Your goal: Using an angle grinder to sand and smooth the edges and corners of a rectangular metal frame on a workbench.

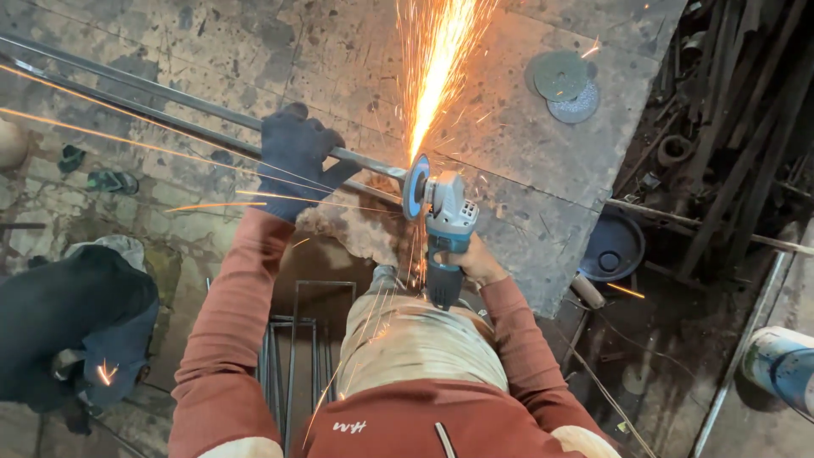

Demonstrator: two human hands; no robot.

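Note:
My left hand (297,157), in a dark glove, presses down on two long steel bars (170,106) that lie across a worn metal workbench (543,170). My right hand (475,261) is bare and grips the body of a blue-grey angle grinder (445,229). Its spinning disc (415,188) bites into the bars just right of my gloved hand. A thick fan of orange sparks (437,68) shoots up and away, and thinner streaks fly left and down over my leg.
Two spare grinding discs (564,85) lie on the bench's far right. Another person (76,322) crouches at lower left. A welded steel frame (297,356) stands below the bench. Scrap bars and a round dark dish (612,248) crowd the right side, with a white bucket (784,365) at the edge.

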